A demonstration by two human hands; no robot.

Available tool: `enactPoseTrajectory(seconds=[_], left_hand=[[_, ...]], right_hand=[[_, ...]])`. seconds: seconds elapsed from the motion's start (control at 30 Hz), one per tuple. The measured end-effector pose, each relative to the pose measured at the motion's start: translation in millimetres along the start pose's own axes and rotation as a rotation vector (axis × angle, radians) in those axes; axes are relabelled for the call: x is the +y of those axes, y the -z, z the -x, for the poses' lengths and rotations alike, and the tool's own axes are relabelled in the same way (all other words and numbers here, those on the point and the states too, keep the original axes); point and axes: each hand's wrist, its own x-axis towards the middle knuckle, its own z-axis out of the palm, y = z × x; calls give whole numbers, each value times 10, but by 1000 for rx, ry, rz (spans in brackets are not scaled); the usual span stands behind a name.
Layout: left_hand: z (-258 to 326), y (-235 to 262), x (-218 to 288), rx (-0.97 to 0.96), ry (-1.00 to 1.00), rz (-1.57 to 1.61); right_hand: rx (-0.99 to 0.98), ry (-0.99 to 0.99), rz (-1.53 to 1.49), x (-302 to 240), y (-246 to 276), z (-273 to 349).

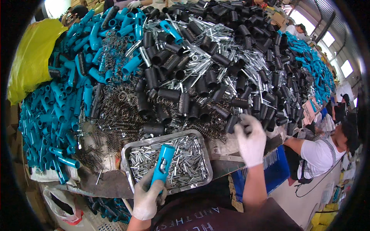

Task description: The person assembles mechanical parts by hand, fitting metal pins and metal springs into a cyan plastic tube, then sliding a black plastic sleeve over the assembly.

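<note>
My left hand (148, 197), in a white glove, is closed around the lower end of a blue tube (163, 163). The tube tilts upward, and metal shows inside the cut-out in its side. Below it lies a metal tray (208, 169) holding many small silver pins (185, 161). At the table's front edge hovers my right hand (251, 140), also gloved, its fingers bent with a gap between thumb and fingertips. I see nothing between them. Closest to those fingers is a black tube (231, 124) at the edge of the heap.
Blue tubes (50, 115) pile up at the left, beside a yellow sack (34, 57). Coil springs (119, 111) lie behind the tray. Black tubes (169, 63) and silver rods (196, 65) form a high heap. A blue bin (277, 169) stands right; a person (322, 154) sits beyond.
</note>
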Motion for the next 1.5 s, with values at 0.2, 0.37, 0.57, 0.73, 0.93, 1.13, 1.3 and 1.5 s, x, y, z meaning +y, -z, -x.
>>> enactPoseTrajectory(seconds=[0.2, 0.37, 0.57, 0.73, 0.93, 1.13, 1.3, 1.5], left_hand=[[-24, -65, -26, -11, -20, -78], [18, -98, -24, 13, -14, -79], [72, -23, -74, 32, -31, -89], [86, 10, -120, 43, -34, -45], [45, -29, -66, -20, 13, -64], [13, 29, 12, -17, 78, -82], [-81, -18, 32, -75, 12, 40], [-129, -108, 75, -92, -8, -28]], right_hand=[[9, 29, 363, 380, 73, -565], [-81, 93, 411, 137, -193, -1081], [-251, 1, 787, 16, -605, -1557], [-406, 95, 885, -26, -578, -1644], [-337, 196, 936, 108, -516, -1508], [-198, 14, 714, -385, 77, -1093], [-47, 113, -479, -618, 240, -76], [-222, 524, -453, -508, -194, 883]])
